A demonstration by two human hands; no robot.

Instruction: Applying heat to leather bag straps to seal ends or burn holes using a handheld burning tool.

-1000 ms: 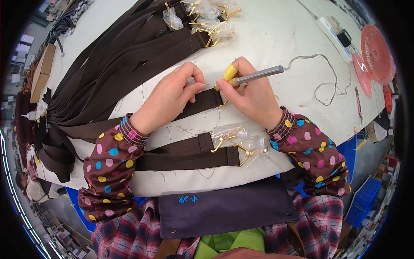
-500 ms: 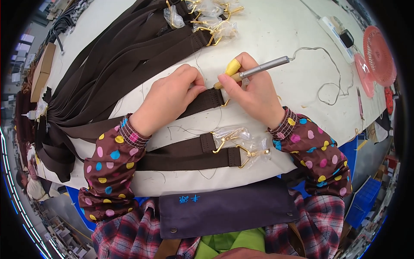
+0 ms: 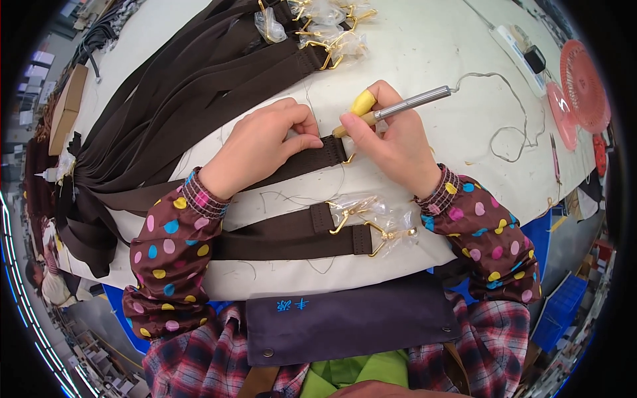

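Observation:
A dark brown webbing strap (image 3: 305, 161) lies across the table, its stitched end fitted with a gold metal ring. My left hand (image 3: 269, 140) rests over it, thumb and forefinger closed at the strap's upper edge; a thin loose thread runs up from these fingers. My right hand (image 3: 391, 142) grips a corded pen-shaped tool like a soldering iron (image 3: 417, 99), with a silver handle and tan front part. Its front end is at the strap's stitched end; the very tip is hard to see. A yellow finger cover (image 3: 362, 103) sits on a right-hand finger.
Two more straps (image 3: 292, 242) with gold clasps in clear plastic (image 3: 391, 222) lie nearer me. A large strap bundle (image 3: 179, 99) fills the left and back. At right are a power strip (image 3: 521, 53), the tool's cord, a pink fan (image 3: 584, 86) and a slim pointed tool (image 3: 555, 159).
The tool and my right hand have shifted slightly right. My left thumb has moved slightly right along the strap's edge. The straps lie almost as before.

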